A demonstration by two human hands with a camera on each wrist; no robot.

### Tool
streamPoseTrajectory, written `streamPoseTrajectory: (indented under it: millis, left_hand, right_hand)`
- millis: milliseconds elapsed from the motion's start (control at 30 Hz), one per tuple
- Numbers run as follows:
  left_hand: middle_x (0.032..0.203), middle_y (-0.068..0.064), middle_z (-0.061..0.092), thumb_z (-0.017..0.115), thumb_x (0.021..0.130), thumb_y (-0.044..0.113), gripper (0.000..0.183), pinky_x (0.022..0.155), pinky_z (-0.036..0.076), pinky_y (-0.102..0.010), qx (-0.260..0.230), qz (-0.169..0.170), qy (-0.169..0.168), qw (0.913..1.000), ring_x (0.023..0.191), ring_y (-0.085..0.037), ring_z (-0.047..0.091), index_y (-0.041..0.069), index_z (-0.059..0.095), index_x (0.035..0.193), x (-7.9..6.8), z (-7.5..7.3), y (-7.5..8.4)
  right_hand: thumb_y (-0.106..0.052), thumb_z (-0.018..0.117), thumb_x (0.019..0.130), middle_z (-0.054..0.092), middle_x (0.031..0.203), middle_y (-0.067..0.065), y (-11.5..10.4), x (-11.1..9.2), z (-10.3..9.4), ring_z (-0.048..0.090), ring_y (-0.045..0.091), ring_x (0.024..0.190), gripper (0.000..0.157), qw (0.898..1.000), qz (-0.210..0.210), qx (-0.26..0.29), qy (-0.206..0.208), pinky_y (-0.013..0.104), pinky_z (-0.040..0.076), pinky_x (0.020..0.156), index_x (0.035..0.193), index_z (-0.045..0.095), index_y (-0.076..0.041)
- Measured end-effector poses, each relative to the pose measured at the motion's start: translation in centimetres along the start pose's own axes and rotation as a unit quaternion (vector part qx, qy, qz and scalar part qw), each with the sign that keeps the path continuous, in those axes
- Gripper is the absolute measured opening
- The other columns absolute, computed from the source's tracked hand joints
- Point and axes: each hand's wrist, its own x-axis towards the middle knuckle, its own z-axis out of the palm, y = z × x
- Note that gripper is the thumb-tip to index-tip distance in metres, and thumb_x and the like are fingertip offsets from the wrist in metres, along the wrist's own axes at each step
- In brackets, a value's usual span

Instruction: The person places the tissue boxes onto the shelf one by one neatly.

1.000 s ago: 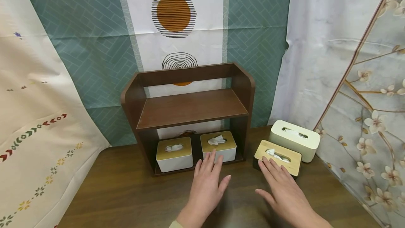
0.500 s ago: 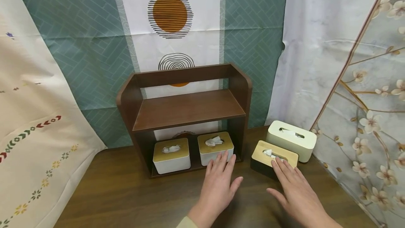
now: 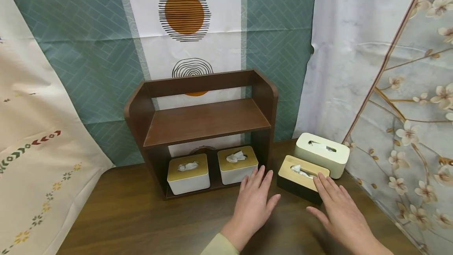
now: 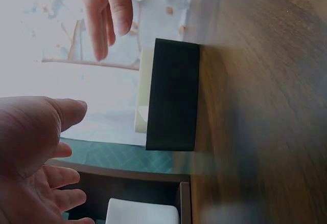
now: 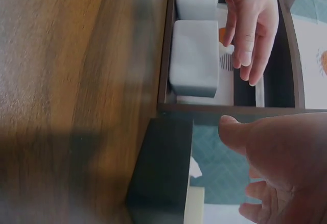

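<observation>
Fingers straight, my left hand (image 3: 255, 202) hovers over the table in front of the shelf's right end, left of a black tissue box with a light wooden lid (image 3: 299, 187). My right hand (image 3: 343, 211) is also held out flat, its fingertips overlapping that box's right front corner in the head view. In the left wrist view, a gap shows between the right hand (image 4: 104, 14) and the black tissue box (image 4: 173, 96). Both hands hold nothing. A cream tissue box (image 3: 332, 150) stands right behind the black one.
A dark brown two-tier shelf (image 3: 209, 121) stands at the back of the wooden table (image 3: 141, 223). On its lower tier sit a left white tissue box (image 3: 189, 184) and a right white tissue box (image 3: 238, 174), both with wooden lids. Patterned cloths (image 3: 283, 70) hang behind and at the sides.
Both hands have moved to the right, still with straight fingers; the right one went across the front of the black box. The head view has shifted slightly right. The boxes stay in place.
</observation>
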Motion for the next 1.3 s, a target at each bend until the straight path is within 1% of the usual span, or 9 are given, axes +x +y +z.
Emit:
streamPoseTrajectory:
  millis: [133,333,500,567,667,800,1000,1167,1300]
  left_hand:
    - [0.169,-0.014,0.049,0.071,0.109,0.048,0.065,0.123,0.041,-0.058,0.002,0.0,-0.008,1.0,0.157,-0.036,0.046,0.013,0.056,0.162,0.7,0.6,0.3]
    - [0.171,-0.013,0.047,0.069,0.109,0.048,0.067,0.124,0.041,-0.056,-0.007,-0.005,-0.026,0.9996,0.158,-0.033,0.044,0.013,0.054,0.164,1.8,1.5,0.9]
    - [0.172,-0.012,0.045,0.069,0.11,0.049,0.069,0.125,0.04,-0.053,-0.017,-0.018,-0.053,0.9983,0.159,-0.031,0.043,0.013,0.051,0.166,2.6,2.6,1.3]
    - [0.173,-0.012,0.045,0.069,0.109,0.049,0.07,0.125,0.04,-0.05,-0.02,-0.024,-0.062,0.9976,0.159,-0.031,0.043,0.013,0.05,0.166,2.9,3.1,1.4]
    - [0.172,-0.012,0.045,0.07,0.109,0.048,0.07,0.126,0.04,-0.047,-0.024,-0.028,-0.071,0.9968,0.158,-0.03,0.045,0.012,0.05,0.166,3.1,3.8,1.5]
    - [0.171,-0.011,0.047,0.071,0.109,0.047,0.07,0.125,0.041,-0.045,-0.029,-0.028,-0.075,0.9964,0.157,-0.029,0.046,0.012,0.051,0.166,3.2,4.6,1.5]
    - [0.171,-0.011,0.047,0.07,0.109,0.047,0.069,0.124,0.043,-0.046,-0.032,-0.026,-0.074,0.9964,0.157,-0.027,0.047,0.013,0.051,0.166,3.8,5.2,1.5]
    - [0.172,-0.01,0.046,0.071,0.109,0.046,0.069,0.124,0.043,-0.046,-0.039,-0.035,-0.084,0.9951,0.156,-0.027,0.047,0.014,0.051,0.166,4.3,5.7,1.5]
    - [0.172,-0.011,0.046,0.072,0.108,0.046,0.068,0.123,0.044,-0.046,-0.04,-0.036,-0.082,0.9951,0.155,-0.027,0.049,0.013,0.052,0.165,4.6,6.3,1.5]
  right_hand:
    - [-0.036,0.092,0.088,0.05,0.163,0.03,0.5,-0.1,0.0,0.048,0.051,0.148,0.097,1.0,0.002,-0.004,0.004,0.038,0.001,0.135,0.165,0.046,0.001]
    - [-0.035,0.092,0.089,0.048,0.164,0.031,1.0,0.0,-0.2,0.048,0.054,0.147,0.099,1.0,0.016,-0.003,-0.007,0.041,0.002,0.135,0.168,0.043,0.0]
    - [-0.033,0.092,0.089,0.048,0.164,0.032,1.6,-0.1,0.0,0.049,0.055,0.145,0.095,1.0,0.015,-0.007,-0.003,0.04,0.001,0.135,0.163,0.047,0.005]
    - [-0.033,0.093,0.088,0.049,0.163,0.032,1.8,-0.3,0.2,0.05,0.055,0.144,0.094,1.0,0.018,-0.007,-0.002,0.042,0.003,0.136,0.161,0.049,0.006]
    - [-0.031,0.094,0.086,0.049,0.162,0.033,2.1,-0.5,0.4,0.051,0.056,0.143,0.093,1.0,0.026,-0.004,-0.005,0.051,0.011,0.135,0.159,0.051,0.008]
    - [-0.03,0.095,0.086,0.049,0.161,0.034,2.4,-1.0,0.7,0.051,0.056,0.143,0.093,0.999,0.04,0.001,-0.015,0.062,0.023,0.13,0.159,0.051,0.008]
    - [-0.03,0.094,0.087,0.049,0.161,0.034,2.7,-0.9,1.0,0.05,0.057,0.143,0.091,0.999,0.048,0.001,-0.024,0.068,0.03,0.124,0.158,0.051,0.009]
    - [-0.03,0.094,0.088,0.049,0.16,0.036,2.8,-0.6,1.1,0.051,0.057,0.142,0.09,0.998,0.053,0.0,-0.037,0.074,0.038,0.114,0.156,0.052,0.011]
    - [-0.03,0.094,0.088,0.049,0.158,0.038,2.9,-0.3,1.3,0.053,0.057,0.141,0.089,0.997,0.056,-0.008,-0.043,0.075,0.041,0.11,0.154,0.052,0.013]
